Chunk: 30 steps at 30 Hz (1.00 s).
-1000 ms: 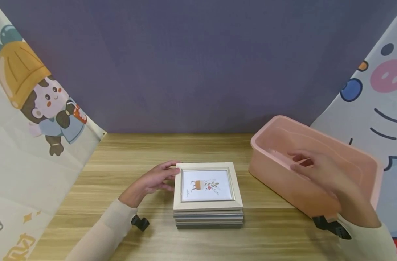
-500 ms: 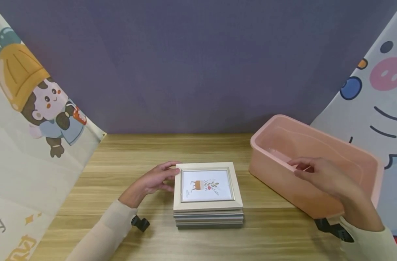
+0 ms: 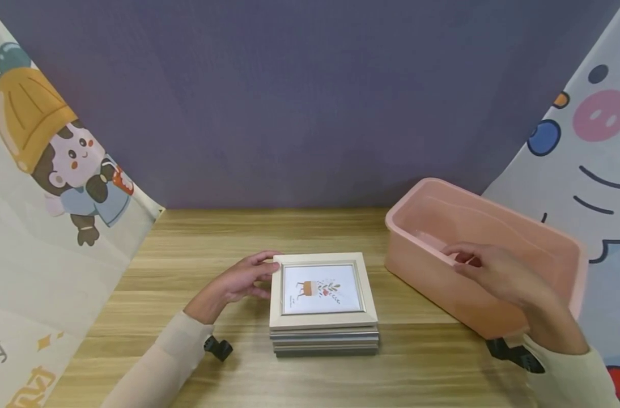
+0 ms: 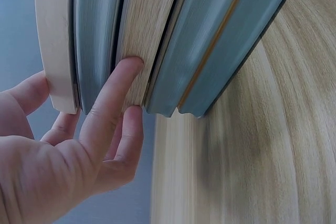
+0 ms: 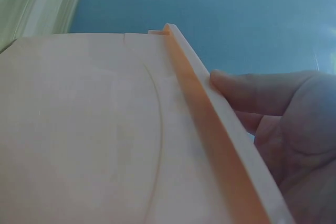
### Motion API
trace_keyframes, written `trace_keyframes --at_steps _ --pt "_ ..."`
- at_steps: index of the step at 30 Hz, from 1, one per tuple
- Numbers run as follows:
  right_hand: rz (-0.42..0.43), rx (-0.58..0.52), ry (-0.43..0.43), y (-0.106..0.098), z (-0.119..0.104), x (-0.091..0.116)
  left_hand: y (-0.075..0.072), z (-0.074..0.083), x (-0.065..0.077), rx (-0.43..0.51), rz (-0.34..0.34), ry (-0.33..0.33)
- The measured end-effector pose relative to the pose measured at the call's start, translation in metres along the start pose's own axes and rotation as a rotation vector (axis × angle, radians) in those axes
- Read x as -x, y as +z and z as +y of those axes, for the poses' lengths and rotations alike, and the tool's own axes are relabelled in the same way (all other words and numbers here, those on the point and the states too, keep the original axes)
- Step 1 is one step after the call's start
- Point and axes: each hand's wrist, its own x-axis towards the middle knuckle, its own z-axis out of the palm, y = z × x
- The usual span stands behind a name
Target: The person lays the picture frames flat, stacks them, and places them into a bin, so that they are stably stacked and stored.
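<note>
A stack of several picture frames [image 3: 324, 343] stands on the wooden table, topped by a cream frame with a plant print. My left hand [image 3: 246, 279] touches the stack's left side, its fingers spread. In the left wrist view, one fingertip [image 4: 134, 62] presses a wood-grain frame [image 4: 149, 14] mid-stack, and another meets the cream frame [image 4: 55, 35]. On the right, my right hand [image 3: 499, 275] pinches the near long rim of a pink plastic bin [image 3: 442, 283]. The right wrist view shows the thumb [image 5: 226, 85] against the rim's outer edge; the other fingers are mostly hidden.
The wooden table [image 3: 228, 226] runs back to a dark blue-grey wall [image 3: 289, 102]. Cartoon-printed panels flank it: a character in a yellow hat [image 3: 34, 113] at left, a pig snout [image 3: 602, 115] at right. The bin stands angled close to the right panel.
My right hand has come down from over the bin onto its near rim. The bin appears shifted slightly left. My left hand has stayed at the frame stack.
</note>
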Motion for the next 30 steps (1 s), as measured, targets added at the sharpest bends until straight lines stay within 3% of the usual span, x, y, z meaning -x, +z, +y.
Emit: trace_keyframes --at_steps 30 --pt "0.034 0.052 -0.14 0.016 -0.035 -0.047 -0.002 -0.003 -0.003 -0.01 -0.002 0.011"
